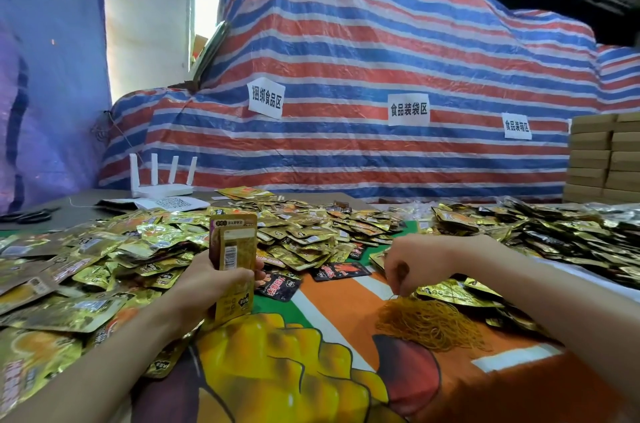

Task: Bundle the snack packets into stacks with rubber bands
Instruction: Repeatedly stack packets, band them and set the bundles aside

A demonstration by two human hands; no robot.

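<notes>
Left hand [216, 280] is wrapped round an upright stack [232, 249]; bands [431, 324], heaped just below the right hand [410, 265], are pinched by its fingertips [397, 282].

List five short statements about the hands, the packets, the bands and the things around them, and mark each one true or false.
1. The left hand grips an upright stack of packets. True.
2. The right hand holds scissors. False: its fingertips pinch a strand from the pile of rubber bands just below it.
3. The rubber bands are blue. False: they are orange-yellow.
4. A white router with four antennas stands at the far left, behind the loose packets. True.
5. The cardboard boxes are stacked at the left edge. False: they are stacked at the right edge.
</notes>
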